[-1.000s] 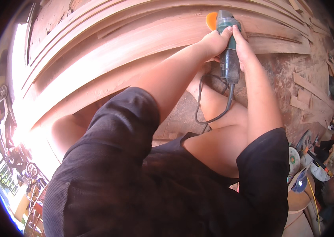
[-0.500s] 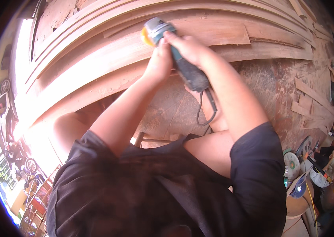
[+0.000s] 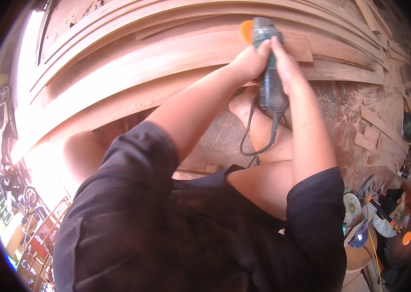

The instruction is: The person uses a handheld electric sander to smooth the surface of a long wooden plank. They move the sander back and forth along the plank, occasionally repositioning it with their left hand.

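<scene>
Dusty floor, wooden planks: grinder swings right

Left hand and right hand clasp grinder; orange disc, farther left half a second ago, now sits over planks' right half, so working spot shifts. Contact unclear.

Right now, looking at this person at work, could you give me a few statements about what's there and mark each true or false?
1. The left hand and right hand both hold the grinder. True.
2. The grinder's disc is blue. False: the disc is orange.
3. The cord hangs perfectly straight. False: the cord bends in a loop.
4. Wood scraps lie on the floor to the person's right. True.
5. The sleeves are white. False: the sleeves are black.
</scene>
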`<state>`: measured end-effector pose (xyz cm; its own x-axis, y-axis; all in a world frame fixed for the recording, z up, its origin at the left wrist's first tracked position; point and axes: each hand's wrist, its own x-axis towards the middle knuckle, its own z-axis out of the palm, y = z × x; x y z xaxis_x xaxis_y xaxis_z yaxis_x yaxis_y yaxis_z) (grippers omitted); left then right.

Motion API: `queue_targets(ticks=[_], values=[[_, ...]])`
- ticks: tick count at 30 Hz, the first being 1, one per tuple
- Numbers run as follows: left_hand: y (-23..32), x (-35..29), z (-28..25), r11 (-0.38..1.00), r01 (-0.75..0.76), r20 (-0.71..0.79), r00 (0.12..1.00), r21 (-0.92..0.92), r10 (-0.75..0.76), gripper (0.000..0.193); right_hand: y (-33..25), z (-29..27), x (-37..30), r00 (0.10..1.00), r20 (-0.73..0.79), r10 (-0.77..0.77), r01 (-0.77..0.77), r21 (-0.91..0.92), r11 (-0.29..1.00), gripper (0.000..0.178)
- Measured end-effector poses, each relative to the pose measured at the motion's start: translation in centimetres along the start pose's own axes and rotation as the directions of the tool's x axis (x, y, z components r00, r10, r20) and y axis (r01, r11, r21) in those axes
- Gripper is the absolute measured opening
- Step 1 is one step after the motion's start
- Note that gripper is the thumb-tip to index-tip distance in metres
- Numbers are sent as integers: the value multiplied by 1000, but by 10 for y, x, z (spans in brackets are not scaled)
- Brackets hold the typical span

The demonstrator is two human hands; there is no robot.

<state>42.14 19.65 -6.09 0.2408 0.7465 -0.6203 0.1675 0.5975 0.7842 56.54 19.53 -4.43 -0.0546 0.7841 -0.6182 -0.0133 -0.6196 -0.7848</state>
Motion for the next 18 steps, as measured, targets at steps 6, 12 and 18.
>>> queue_targets(ticks=[6, 12, 18], values=[[-56, -82, -80, 971, -82, -233, 972, -225, 28, 75, 31, 114, 14, 961, 273, -41, 131, -318, 939, 84], [-45, -78, -47, 954, -111, -108, 991, -279, 84, 75, 8, 70, 0, 955, 289, 61, 56, -378, 924, 86], [-12, -20, 22, 982, -32, 58, 997, -188, 44, 74, -4, -16, -17, 1000, 16, -3, 6, -197, 980, 83]])
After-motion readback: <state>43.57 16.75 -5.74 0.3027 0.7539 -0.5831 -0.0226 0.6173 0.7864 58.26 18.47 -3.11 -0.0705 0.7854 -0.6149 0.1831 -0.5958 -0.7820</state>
